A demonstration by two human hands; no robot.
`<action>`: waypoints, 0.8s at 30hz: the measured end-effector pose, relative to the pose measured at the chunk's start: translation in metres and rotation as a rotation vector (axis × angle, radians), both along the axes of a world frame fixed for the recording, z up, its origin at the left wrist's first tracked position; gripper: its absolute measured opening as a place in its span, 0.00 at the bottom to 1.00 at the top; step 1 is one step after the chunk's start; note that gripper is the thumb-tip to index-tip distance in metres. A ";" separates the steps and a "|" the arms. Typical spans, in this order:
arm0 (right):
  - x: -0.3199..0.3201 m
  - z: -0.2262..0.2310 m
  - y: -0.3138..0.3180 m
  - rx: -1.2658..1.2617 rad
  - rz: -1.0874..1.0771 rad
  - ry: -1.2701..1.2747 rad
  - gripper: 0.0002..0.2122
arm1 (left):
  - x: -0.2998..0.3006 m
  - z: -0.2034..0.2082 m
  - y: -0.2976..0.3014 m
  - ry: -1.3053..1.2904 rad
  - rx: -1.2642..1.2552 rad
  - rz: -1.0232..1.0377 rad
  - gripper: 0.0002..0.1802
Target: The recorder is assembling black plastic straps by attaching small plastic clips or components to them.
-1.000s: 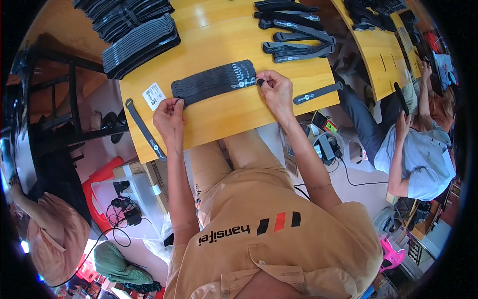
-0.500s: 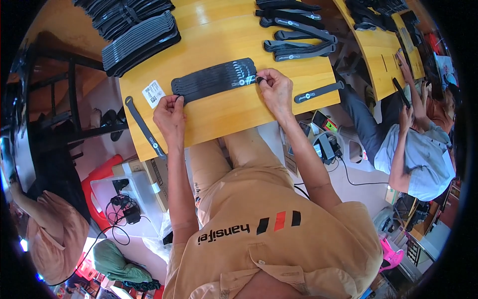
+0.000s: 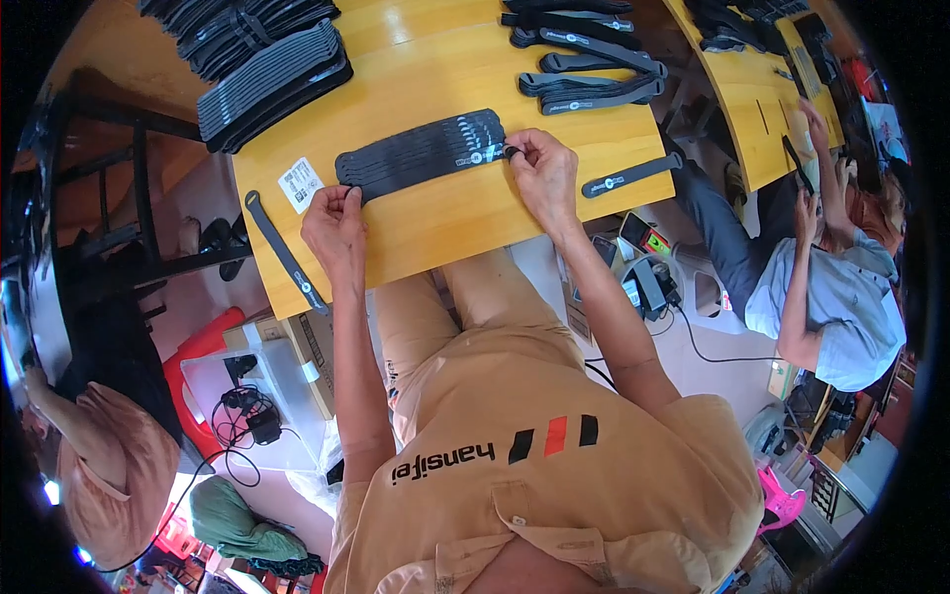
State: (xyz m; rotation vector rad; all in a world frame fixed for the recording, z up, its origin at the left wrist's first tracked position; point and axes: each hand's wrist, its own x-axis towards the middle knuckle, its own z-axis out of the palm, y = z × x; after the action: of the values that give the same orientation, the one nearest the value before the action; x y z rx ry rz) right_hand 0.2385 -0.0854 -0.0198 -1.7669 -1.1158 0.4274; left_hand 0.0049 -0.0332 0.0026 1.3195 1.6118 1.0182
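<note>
A fanned row of black straps (image 3: pixel 416 156), hook-and-loop cable ties by their look, lies flat on the yellow table (image 3: pixel 435 243) before me. My left hand (image 3: pixel 334 226) pinches the near strap's left end between thumb and finger. At its other end, beside the white print, my right hand (image 3: pixel 544 173) pinches the tip, with a dark band showing at the fingertips. One loose strap (image 3: pixel 285 252) with a slotted end lies at the table's left edge, and another loose strap (image 3: pixel 633 175) lies right of my right hand. A white printed label (image 3: pixel 300 184) is next to my left hand.
A thick stack of straps (image 3: pixel 275 84) stands at the far left, with more bundles behind it. Folded straps (image 3: pixel 594 87) lie at the far right. A co-worker in a grey-blue shirt (image 3: pixel 831 307) sits right, at another table (image 3: pixel 737 109). Boxes and cables are below the table.
The view has shifted slightly, moving the table a little up and left in the picture. Both my hands keep their pinch on the strap ends. The right-hand co-worker's arm has moved a little.
</note>
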 end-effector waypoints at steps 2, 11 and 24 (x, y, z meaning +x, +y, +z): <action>-0.002 0.003 0.000 0.003 -0.010 0.031 0.06 | -0.001 0.000 0.000 0.032 0.008 0.005 0.06; -0.004 0.004 0.000 0.000 -0.007 -0.014 0.06 | -0.002 -0.009 0.001 0.084 0.059 0.016 0.07; -0.003 0.010 0.003 -0.042 -0.019 -0.043 0.05 | 0.001 -0.014 0.001 0.350 0.311 -0.005 0.07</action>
State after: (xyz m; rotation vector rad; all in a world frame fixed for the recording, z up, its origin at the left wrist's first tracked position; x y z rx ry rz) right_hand 0.2356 -0.0827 -0.0103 -1.8298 -1.1268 0.4053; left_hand 0.0057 -0.0324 -0.0111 1.7903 1.7499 1.1142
